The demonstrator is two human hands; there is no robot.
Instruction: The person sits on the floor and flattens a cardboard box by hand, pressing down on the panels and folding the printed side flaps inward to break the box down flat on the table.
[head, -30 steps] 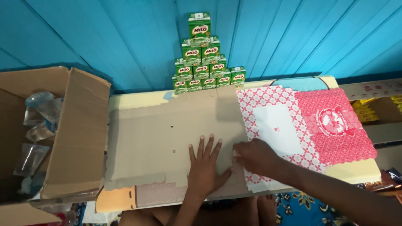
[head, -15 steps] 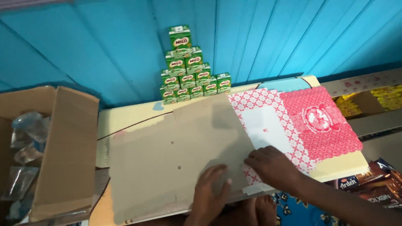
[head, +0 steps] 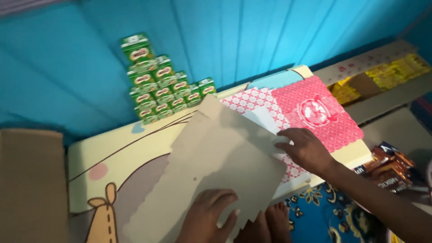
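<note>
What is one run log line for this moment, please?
left hand: flat on brown cardboard sheet | right hand: on sheet's right edge | sheet: tilted over red patterned paper | behind: green cartons

brown cardboard sheet (head: 216,166), pink patterned paper (head: 315,112) (lattice print)

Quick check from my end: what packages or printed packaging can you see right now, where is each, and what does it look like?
Green drink cartons: small boxes stacked in a pyramid against the blue wall.
Red and white patterned sheet: flat on the table, under the right hand.
Plain brown cardboard sheet: tilted, under the left hand.
Brown sachet packs: right, below the table edge.
Yellow packets: in a tray, far right.
</note>
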